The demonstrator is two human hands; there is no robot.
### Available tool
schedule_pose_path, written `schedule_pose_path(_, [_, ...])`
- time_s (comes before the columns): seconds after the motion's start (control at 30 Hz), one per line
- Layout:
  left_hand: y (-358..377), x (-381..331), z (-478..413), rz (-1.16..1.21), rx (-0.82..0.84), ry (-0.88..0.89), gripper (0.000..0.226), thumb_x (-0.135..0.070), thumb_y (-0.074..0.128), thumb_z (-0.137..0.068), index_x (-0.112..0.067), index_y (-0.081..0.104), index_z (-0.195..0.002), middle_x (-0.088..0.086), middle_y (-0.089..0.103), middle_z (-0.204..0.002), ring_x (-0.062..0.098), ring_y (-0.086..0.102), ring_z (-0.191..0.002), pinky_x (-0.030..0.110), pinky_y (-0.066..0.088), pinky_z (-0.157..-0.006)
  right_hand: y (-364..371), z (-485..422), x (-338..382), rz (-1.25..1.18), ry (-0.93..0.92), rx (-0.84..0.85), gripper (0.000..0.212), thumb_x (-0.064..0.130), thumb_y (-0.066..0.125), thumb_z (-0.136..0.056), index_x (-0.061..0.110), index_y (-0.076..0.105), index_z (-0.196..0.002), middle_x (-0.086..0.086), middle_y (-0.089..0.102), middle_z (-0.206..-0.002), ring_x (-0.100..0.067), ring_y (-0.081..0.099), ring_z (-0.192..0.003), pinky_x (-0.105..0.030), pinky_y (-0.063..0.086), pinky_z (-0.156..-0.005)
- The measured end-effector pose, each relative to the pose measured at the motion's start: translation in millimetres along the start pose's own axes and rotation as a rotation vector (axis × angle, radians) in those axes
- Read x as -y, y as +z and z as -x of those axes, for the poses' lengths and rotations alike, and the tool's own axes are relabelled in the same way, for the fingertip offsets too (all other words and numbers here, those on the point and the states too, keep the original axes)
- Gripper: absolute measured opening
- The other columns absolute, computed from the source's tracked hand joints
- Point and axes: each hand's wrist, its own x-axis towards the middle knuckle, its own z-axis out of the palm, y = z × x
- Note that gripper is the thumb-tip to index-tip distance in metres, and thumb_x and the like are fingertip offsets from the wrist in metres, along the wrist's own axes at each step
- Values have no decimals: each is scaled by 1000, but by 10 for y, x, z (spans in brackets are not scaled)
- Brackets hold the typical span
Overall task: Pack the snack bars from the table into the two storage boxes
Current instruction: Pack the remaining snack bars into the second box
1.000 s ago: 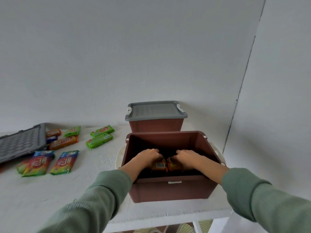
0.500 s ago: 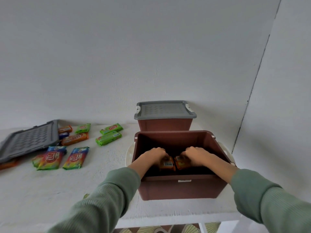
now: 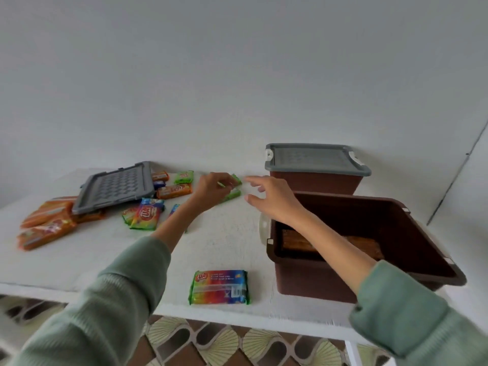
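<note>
My left hand reaches to the back of the white table, its fingers pinched on a green snack bar. A second green bar lies just below it. My right hand hovers beside them, fingers spread and holding nothing. The open brown storage box stands at the right with orange bars on its floor. Behind it is the second brown box under a grey lid. A rainbow pack lies near the front edge.
A loose grey lid rests tilted on bars at the back left. Around it lie orange bars, a green bar, rainbow packs and orange packs. A wall corner runs close on the right.
Both hands have come out of the open box and moved left to the green bars at the back. The view has swung left and down, showing the rainbow pack at the front.
</note>
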Motion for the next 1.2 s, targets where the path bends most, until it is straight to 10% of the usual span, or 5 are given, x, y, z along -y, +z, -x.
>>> schedule_pose_path(0.33, [-115,1102,454,-240,92,-470,49,-17,55,-88,-19,42,-135,20,36,-139,37,35,-128,41,32,-106,1536,213,266,187,-107,396,53,37,46,-94,22,32,-144,-7,35,-149,-24,31,-136,-39,28,-110])
schedule_pose_path(0.5, [96,1442,561,-311,223,-609,70,-46,49,-89,-34,11,-146,22,0,-153,41,4,-141,48,13,-114,1820,463,9,329,-213,512,89,74,0,-71,30,19,-147,-3,15,-157,-20,12,-144,-46,12,-115])
schedule_pose_path(0.73, [161,1539,443,-362,118,-553,63,-46,51,-88,-23,25,-141,21,25,-145,37,24,-134,45,24,-109,1806,432,-53,370,-337,559,85,76,14,-74,31,18,-147,-6,17,-156,-25,16,-144,-44,16,-115])
schedule_pose_path(0.93, [204,1482,360,-388,123,-620,53,-26,48,-88,-20,27,-136,21,28,-141,39,23,-133,51,20,-109,1753,544,-70,380,-276,501,68,72,25,-83,31,39,-135,-6,53,-134,-24,54,-120,-43,49,-93])
schedule_pose_path(1.2, [-2,1403,301,-447,144,-657,53,-48,48,-89,-23,41,-135,18,49,-126,34,46,-116,41,45,-94,1572,532,-3,394,-318,521,59,40,48,-92,29,25,-145,-9,30,-147,-25,27,-132,-41,33,-105])
